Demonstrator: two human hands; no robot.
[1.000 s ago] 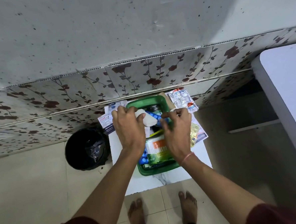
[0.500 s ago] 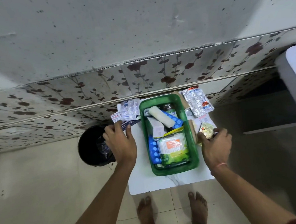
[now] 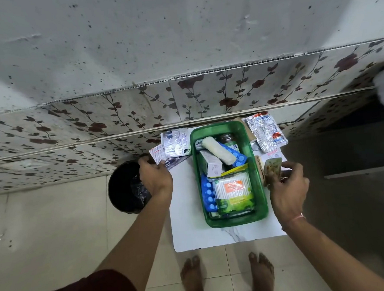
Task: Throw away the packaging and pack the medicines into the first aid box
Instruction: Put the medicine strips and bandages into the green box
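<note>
The green first aid box point(image 3: 232, 219) sits on the white table point(image 3: 226, 237), already loaded: a white bandage roll point(image 3: 218, 150), blue blister strips point(image 3: 208, 195), a small carton point(image 3: 211, 165) and a cotton-bud pack point(image 3: 233, 190).

Right hand point(image 3: 288, 184): just right of the box, fingers closed on a gold-green foil strip point(image 3: 272, 166), held tilted up off the table.

Left hand point(image 3: 156, 180): at the table's left edge, partly over the black bin point(image 3: 124, 187). Fingertips rest at a small red-printed packet point(image 3: 156, 155). Whether they pinch it cannot be told.

Outstanding items: a silver strip point(image 3: 175, 143) at far left and a larger silver blister sheet point(image 3: 265, 133) at far right, both outside the box.

Probable faults:
- Medicine discarded as packaging. Cause: strips and empty wrappers lie mixed beside the bin.
- Strip slides off the pile. Cause: the box is nearly full, and the contents are uneven.
- Item drops to the floor. Cause: papers overhang the left table edge.
</note>
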